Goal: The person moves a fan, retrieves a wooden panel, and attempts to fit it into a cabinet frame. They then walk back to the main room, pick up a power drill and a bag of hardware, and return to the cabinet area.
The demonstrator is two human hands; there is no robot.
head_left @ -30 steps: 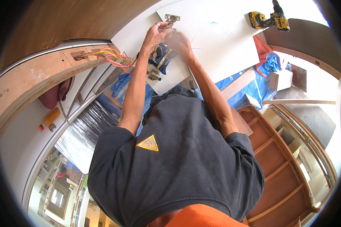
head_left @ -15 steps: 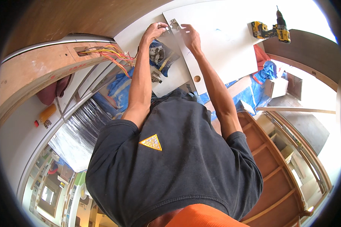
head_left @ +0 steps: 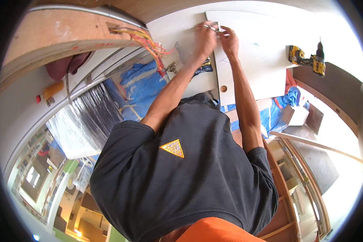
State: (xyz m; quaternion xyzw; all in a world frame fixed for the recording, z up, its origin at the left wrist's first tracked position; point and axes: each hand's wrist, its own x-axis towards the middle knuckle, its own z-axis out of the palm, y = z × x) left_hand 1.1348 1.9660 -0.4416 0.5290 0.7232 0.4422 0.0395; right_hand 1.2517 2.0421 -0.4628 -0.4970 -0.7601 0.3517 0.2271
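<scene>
A white door panel (head_left: 250, 56) lies flat at the far side, a round hole (head_left: 223, 88) near its close end. On its far left edge sits a small metal cabinet hinge (head_left: 216, 26). My left hand (head_left: 205, 40) is curled at the hinge's left side, partly blurred; whatever its closed fingers pinch is too small to make out. From the right, my right hand (head_left: 229, 42) pinches the hinge with thumb and fingertips. A dark blue packet (head_left: 204, 67) shows partly behind my left forearm.
A yellow and black cordless drill (head_left: 308, 59) lies on the right of the panel. Red and yellow wires (head_left: 149, 45) hang from a wooden frame (head_left: 68, 30) at left. Another metal hinge (head_left: 171, 67) lies left of my forearm. Blue sheeting (head_left: 145, 80) covers part of the area below.
The view has shifted, so the panel and drill sit further right. My left hand has come over from beside the panel to the hinge; my right hand has closed in on it.
</scene>
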